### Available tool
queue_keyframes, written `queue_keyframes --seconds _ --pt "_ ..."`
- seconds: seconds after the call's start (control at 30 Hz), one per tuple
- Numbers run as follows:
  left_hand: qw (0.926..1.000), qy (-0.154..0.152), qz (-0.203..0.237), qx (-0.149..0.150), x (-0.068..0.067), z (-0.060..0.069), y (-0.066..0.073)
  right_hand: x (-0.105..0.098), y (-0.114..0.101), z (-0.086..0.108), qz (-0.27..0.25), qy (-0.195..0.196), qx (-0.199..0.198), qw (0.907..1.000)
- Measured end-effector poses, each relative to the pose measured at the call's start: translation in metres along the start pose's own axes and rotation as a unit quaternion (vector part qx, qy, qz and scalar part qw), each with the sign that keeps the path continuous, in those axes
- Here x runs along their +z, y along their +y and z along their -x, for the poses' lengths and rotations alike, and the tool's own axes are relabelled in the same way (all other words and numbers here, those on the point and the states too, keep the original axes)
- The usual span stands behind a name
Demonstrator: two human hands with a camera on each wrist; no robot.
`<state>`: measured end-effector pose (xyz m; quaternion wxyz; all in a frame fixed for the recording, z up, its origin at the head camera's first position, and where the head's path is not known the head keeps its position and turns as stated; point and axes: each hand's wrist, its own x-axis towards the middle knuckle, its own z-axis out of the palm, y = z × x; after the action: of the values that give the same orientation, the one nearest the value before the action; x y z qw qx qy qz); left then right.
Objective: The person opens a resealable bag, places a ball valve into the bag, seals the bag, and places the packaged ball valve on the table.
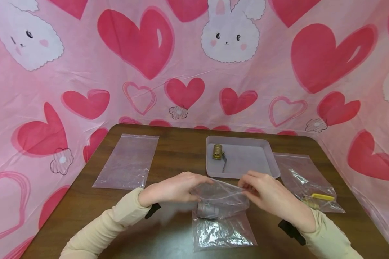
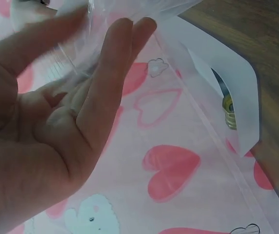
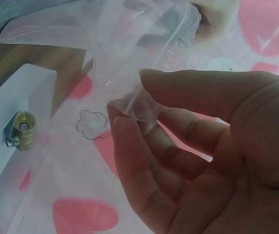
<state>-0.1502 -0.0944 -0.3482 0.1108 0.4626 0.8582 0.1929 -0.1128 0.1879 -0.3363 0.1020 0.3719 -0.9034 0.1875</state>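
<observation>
A clear zip bag (image 1: 225, 232) is at the front middle of the table, its upper part raised between the two hands. A grey cylindrical piece (image 1: 208, 210) shows through the plastic; its exact kind is blurred. My left hand (image 1: 178, 187) touches the left side of the bag's mouth, fingers fairly straight and thumb apart from them. In the left wrist view, that thumb is blurred against the plastic. At the opposite side, my right hand (image 1: 267, 194) pinches the bag's corner (image 3: 139, 105) between thumb and fingers.
Behind the hands stands a shallow translucent tray (image 1: 243, 175) holding a brass valve (image 1: 217, 151) with a metal lever. A flat zip bag (image 1: 129, 162) lies at left. Another bag (image 1: 298, 169) at right contains a brass piece with a yellow handle (image 1: 322, 196).
</observation>
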Motion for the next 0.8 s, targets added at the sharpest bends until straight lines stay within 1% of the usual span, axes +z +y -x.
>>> queue_keyframes --seconds 0.07,0.13,0.2,0.27,0.33,0.4,0.5,0.6,0.63,0.67,0.73,0.8 --pt "0.9995 0.014 -0.004 0.029 0.001 0.002 -0.002 0.000 0.003 0.000 -0.001 -0.002 0.001 1.0000" --pt "0.9981 0.028 0.011 0.053 0.001 0.004 -0.004 0.000 0.005 0.000 0.002 0.003 -0.001 1.0000" --pt "0.9965 0.036 0.038 0.065 0.001 0.006 -0.005 -0.001 0.008 -0.001 0.009 0.021 -0.008 0.9997" --pt "0.9945 0.052 0.062 0.066 0.000 0.008 -0.007 -0.003 0.010 -0.001 0.015 0.042 -0.017 0.9989" --pt "0.9918 0.073 0.090 0.054 -0.001 0.008 -0.009 -0.005 0.013 -0.001 0.020 0.063 -0.027 0.9975" --pt "0.9875 0.097 0.119 0.036 -0.003 0.008 -0.012 -0.007 0.015 -0.002 0.019 0.075 -0.032 0.9965" --pt "0.9758 0.126 0.179 0.000 -0.006 0.008 -0.018 -0.009 0.018 -0.002 0.011 0.078 -0.032 0.9964" --pt "0.9627 0.146 0.225 -0.035 -0.009 0.007 -0.023 -0.011 0.020 -0.002 0.003 0.073 -0.028 0.9970" --pt "0.9591 0.151 0.235 -0.043 -0.009 0.007 -0.025 -0.012 0.020 -0.002 0.000 0.072 -0.027 0.9970" --pt "0.9573 0.158 0.237 -0.048 -0.010 0.007 -0.025 -0.012 0.020 -0.002 0.000 0.072 -0.027 0.9970" --pt "0.9544 0.173 0.237 -0.055 -0.012 0.008 -0.025 -0.014 0.020 -0.001 -0.004 0.076 -0.028 0.9967" --pt "0.9521 0.189 0.235 -0.054 -0.015 0.008 -0.023 -0.016 0.019 -0.001 -0.004 0.084 -0.031 0.9960"
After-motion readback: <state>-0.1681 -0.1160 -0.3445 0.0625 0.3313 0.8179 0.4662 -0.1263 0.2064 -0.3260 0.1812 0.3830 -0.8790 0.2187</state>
